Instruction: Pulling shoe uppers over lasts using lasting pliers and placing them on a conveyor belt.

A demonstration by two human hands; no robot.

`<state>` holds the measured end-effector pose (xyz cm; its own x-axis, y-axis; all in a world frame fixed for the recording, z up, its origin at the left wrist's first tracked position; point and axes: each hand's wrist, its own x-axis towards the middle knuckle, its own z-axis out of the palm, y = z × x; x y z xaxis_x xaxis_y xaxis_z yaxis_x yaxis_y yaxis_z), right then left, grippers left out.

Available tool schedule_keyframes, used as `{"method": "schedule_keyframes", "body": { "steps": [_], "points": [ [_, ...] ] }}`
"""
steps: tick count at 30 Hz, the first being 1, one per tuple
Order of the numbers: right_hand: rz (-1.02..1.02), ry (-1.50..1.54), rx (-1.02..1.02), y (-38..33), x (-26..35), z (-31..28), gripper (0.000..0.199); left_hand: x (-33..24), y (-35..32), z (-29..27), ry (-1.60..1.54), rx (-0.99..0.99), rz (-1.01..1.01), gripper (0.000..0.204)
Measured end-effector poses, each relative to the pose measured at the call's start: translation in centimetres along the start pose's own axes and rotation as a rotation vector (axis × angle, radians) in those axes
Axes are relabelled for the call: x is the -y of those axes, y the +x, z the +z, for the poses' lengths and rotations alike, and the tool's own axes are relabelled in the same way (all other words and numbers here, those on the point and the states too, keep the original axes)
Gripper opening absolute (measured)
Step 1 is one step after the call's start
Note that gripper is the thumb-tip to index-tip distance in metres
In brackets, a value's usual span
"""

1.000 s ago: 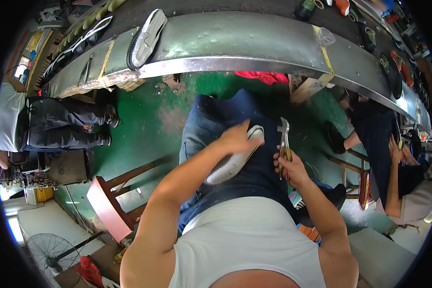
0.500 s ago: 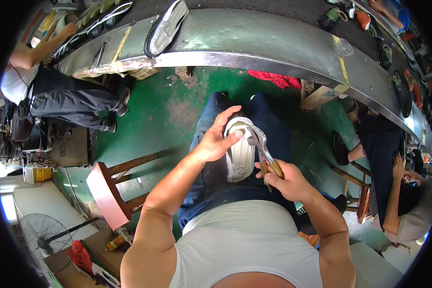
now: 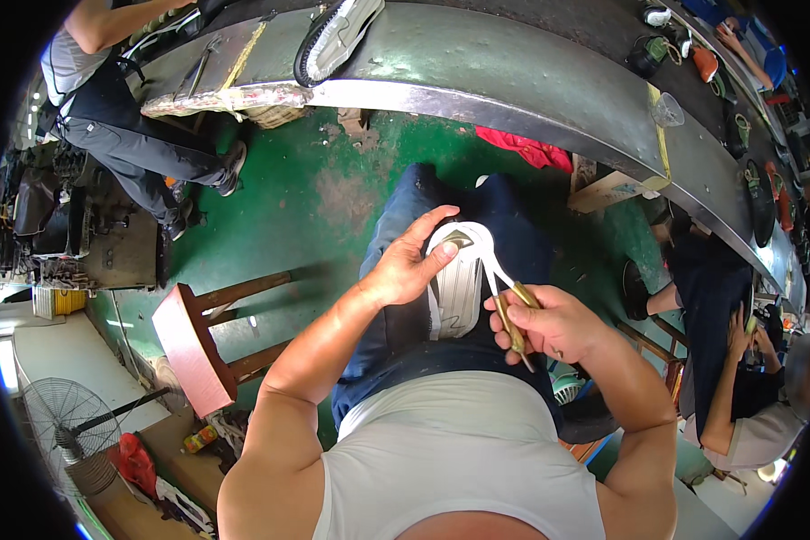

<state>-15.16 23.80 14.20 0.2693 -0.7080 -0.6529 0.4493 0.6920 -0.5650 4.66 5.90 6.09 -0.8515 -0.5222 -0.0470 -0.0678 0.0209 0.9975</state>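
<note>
A white shoe sole (image 3: 456, 292) lies lengthwise on my lap, partly covered by my hands. My left hand (image 3: 400, 270) grips its far end, thumb pressed beside a small olive-coloured patch and fingers curled over the rim. Closed in my right hand (image 3: 553, 326) is a pair of pincers with brass-coloured handles (image 3: 515, 315). Their metal arms look bright white and reach to the shoe's right far edge. Where the jaws meet the shoe, glare blends with the white rim, so I cannot tell what they hold.
Ahead runs a curved metal bench (image 3: 477, 67) carrying another white shoe (image 3: 340, 40). A wooden stool (image 3: 193, 351) and a fan (image 3: 67, 432) are at left. One person (image 3: 130, 144) stands at the far left; another (image 3: 747, 378) sits at right. Red cloth (image 3: 526, 148) hangs under the bench.
The pincers and my right hand have moved slightly right and turned, the handles tilting more upright. My left hand stays on the shoe. The person at left has shifted toward the bench.
</note>
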Motion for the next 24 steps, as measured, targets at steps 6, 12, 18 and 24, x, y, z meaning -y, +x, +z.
{"method": "schedule_keyframes", "body": {
  "steps": [6,12,18,24],
  "points": [
    [-0.323,-0.823,-0.231,3.9,-2.0,-1.6,0.026,1.7,0.2,-0.8,-0.109,-0.067,0.007,0.044],
    [-0.789,-1.019,-0.552,11.1,-6.6,-3.6,0.026,5.6,1.9,-1.7,-0.177,-0.154,-0.021,0.039],
    [-0.889,-1.061,-0.634,13.1,-7.3,-4.7,0.026,5.9,2.6,-2.0,-0.151,-0.144,-0.047,0.037],
    [-0.691,-1.271,-0.578,9.0,-6.2,-2.3,0.032,4.8,1.9,-2.8,-0.179,-0.101,-0.116,0.044]
  ]
}}
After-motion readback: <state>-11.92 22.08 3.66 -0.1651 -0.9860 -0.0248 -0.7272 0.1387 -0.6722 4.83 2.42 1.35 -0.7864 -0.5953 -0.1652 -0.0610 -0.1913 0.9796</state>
